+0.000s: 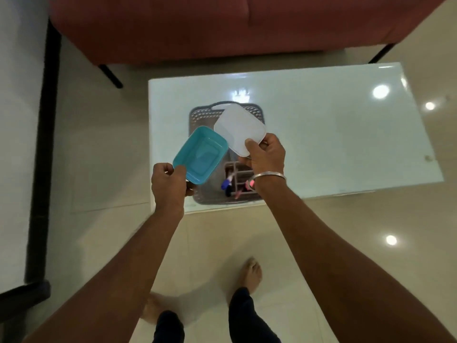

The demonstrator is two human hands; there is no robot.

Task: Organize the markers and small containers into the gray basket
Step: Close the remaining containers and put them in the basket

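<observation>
A gray perforated basket [201, 115] stands on the glossy white table [333, 134]. Over it my left hand [169, 185] pinches the near corner of a blue rectangular container [200, 154], tilted with its open side toward me. My right hand [267, 154] pinches a translucent white lid [238, 128] by its near edge, held above the basket's far half. Several markers [228, 184] with blue, dark and pink ends lie in the basket's near end beside a small rack, partly hidden by my right wrist.
A red sofa [222, 26] with black legs stands behind the table. A black-framed white panel [22, 144] runs along the left. My bare feet [252, 271] stand on the shiny tiled floor close to the table's near edge.
</observation>
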